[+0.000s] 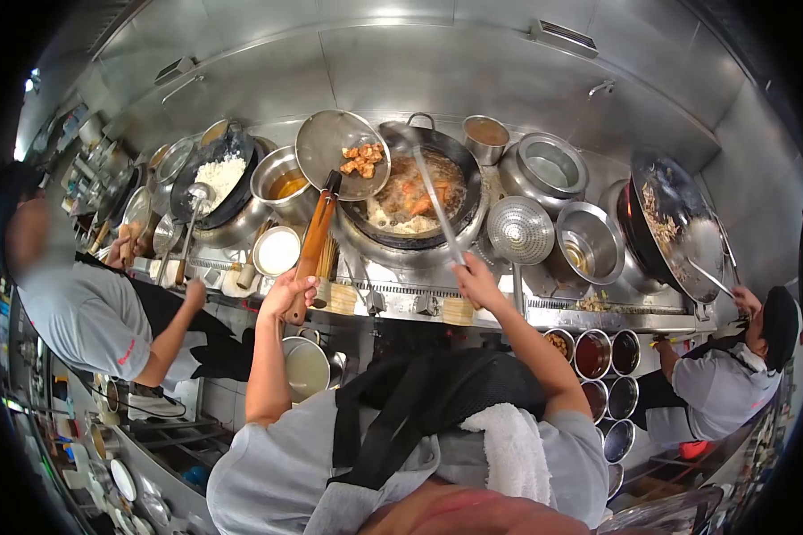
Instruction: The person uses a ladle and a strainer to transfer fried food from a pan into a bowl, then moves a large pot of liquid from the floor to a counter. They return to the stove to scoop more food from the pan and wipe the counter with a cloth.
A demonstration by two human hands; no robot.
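Note:
My left hand (288, 296) grips the wooden handle (314, 245) of a wide strainer (321, 147). Browned fried chunks (363, 160) lie in the strainer, which is held above the left edge of a wok (473, 174). In the wok, orange-brown pieces (422, 194) and pale ones sit in bubbling oil. My right hand (477, 281) is closed round the long metal handle of a ladle (439, 203), reaching across the wok. Its bowl end is blurred near the wok's far left rim.
Left of the wok stand a pot of yellow liquid (285, 185) and a wok of white rice (219, 183). A perforated skimmer (519, 230) and a steel bowl (589, 242) lie to the right. Co-workers (107, 312) (723, 374) stand on both sides. Sauce tins (592, 354) are below right.

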